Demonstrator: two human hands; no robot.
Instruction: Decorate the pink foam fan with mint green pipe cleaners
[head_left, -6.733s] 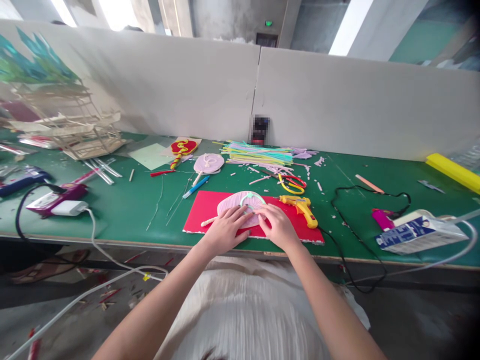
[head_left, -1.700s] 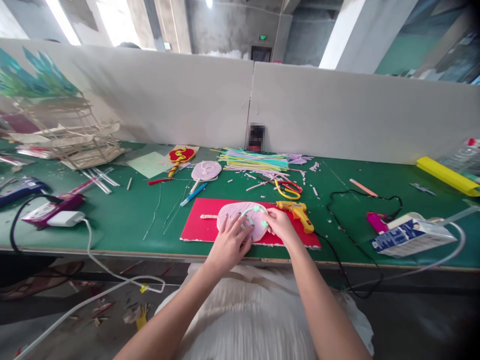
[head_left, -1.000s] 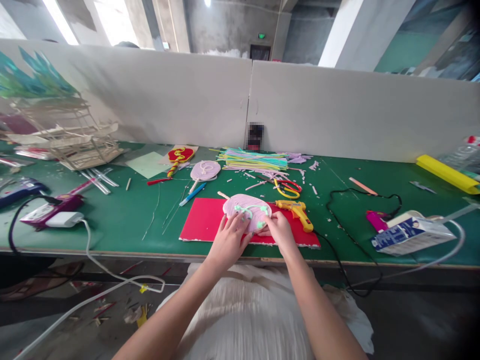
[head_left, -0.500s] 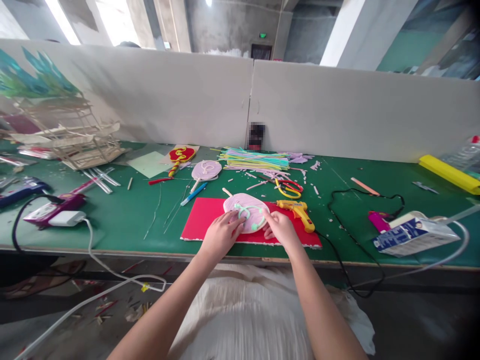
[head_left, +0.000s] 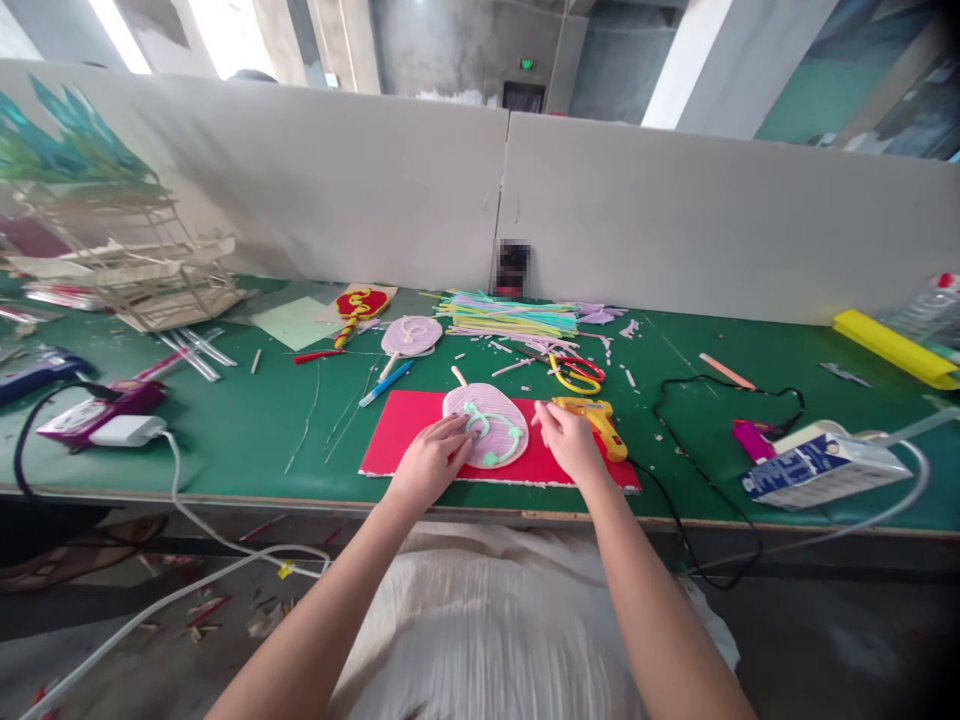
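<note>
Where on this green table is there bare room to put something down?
The green table is mostly bare between the white plug and red board, bar stray threads, and between the pink stick and wall panel. It's crowded at the coloured strips and scissors, and mid-board, where the left hand touches the lilac fan.

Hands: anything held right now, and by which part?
Left hand touches the lilac fan at its left side; whether it grips or just presses can't be told. Nothing visible in the right hand.
</note>
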